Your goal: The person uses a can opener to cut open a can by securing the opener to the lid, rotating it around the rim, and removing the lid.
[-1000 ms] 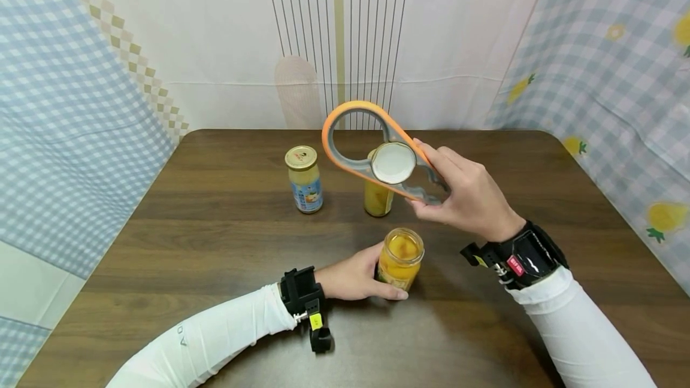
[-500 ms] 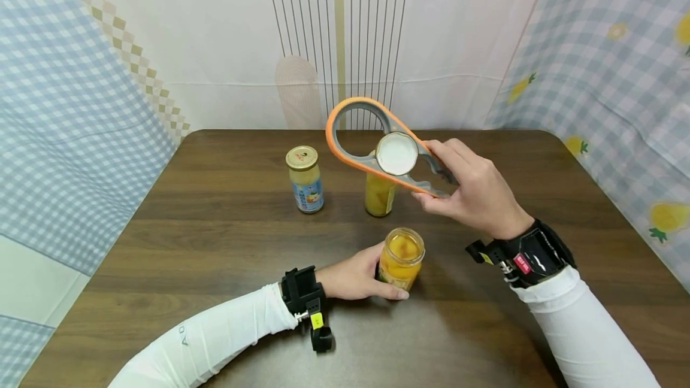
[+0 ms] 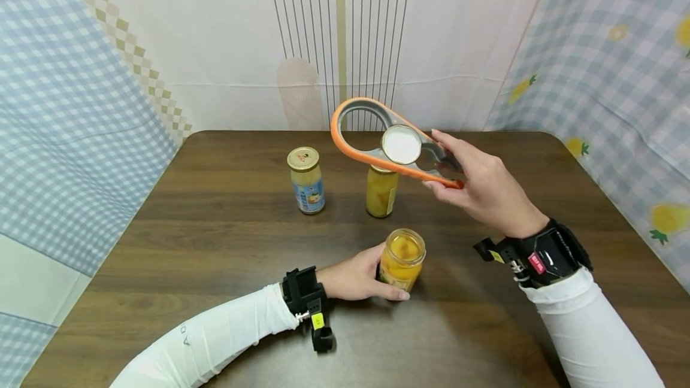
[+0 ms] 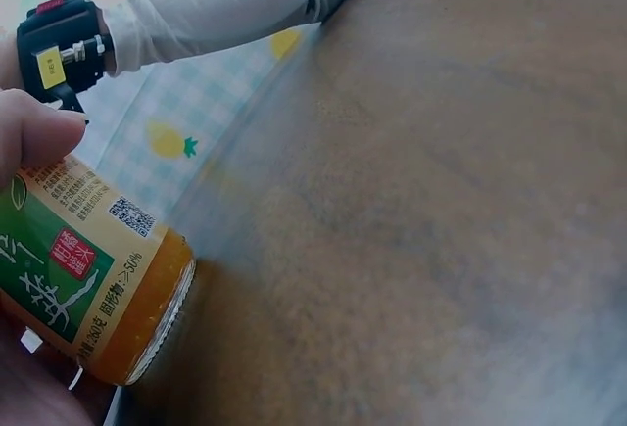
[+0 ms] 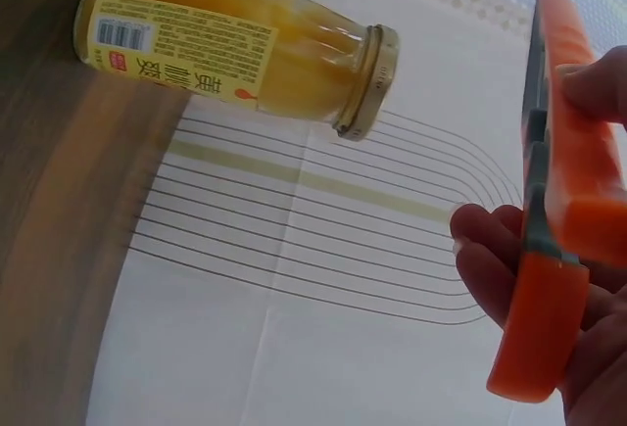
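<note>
In the head view my left hand [image 3: 353, 277] grips a small glass jar [image 3: 401, 262] of orange contents, its mouth uncovered, at the table's middle. The left wrist view shows the jar's green and cream label [image 4: 59, 274]. My right hand [image 3: 487, 190] holds an orange and grey jar opener [image 3: 399, 167] raised above the table, the thumb on one side and fingers on the other. Within the opener's middle opening sits a round lid [image 3: 401, 144], its white inside facing up. Seen from the right wrist, the opener's orange handle ends [image 5: 537, 333] lie along the fingers.
Behind the held jar stands a capped jar of yellow contents [image 3: 380, 195], partly overlapped by the opener. Further left is another capped jar with a blue label [image 3: 309, 193]. The dark wooden table [image 3: 226, 226] ends at a hanging white cloth [image 3: 226, 47].
My right hand has moved right and slightly up with the jar opener and lid, tilting the opener a little. The left hand and its jar have stayed in place.
</note>
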`<state>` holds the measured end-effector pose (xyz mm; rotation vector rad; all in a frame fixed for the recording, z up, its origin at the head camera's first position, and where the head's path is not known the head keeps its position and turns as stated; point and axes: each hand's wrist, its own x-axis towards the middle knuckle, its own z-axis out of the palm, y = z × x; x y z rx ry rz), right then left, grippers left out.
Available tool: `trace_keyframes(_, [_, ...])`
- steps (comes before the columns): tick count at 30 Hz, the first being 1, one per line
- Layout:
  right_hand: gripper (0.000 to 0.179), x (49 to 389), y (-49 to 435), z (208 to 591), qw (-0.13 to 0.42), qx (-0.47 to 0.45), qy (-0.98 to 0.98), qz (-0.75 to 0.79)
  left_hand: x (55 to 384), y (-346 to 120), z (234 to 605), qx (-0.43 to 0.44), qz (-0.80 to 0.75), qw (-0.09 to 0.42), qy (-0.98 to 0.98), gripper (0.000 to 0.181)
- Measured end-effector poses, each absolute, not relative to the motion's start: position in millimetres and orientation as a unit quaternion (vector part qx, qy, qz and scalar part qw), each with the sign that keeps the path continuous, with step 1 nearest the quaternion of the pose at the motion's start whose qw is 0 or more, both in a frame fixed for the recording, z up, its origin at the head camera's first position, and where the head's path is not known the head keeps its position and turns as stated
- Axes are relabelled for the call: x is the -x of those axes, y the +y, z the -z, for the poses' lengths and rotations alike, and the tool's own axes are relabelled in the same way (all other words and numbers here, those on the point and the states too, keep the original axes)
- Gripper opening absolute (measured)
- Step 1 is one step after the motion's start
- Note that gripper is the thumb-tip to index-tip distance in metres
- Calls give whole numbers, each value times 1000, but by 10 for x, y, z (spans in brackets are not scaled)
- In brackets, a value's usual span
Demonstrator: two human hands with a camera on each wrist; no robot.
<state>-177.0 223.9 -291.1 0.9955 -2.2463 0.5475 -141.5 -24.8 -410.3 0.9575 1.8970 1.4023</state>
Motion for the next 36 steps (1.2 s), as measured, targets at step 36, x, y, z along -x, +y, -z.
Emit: trace_keyframes(36, [68,1704,2284,2836,292,-345,-859,-241,1487,-170,4093,-363,-530,291,709,63])
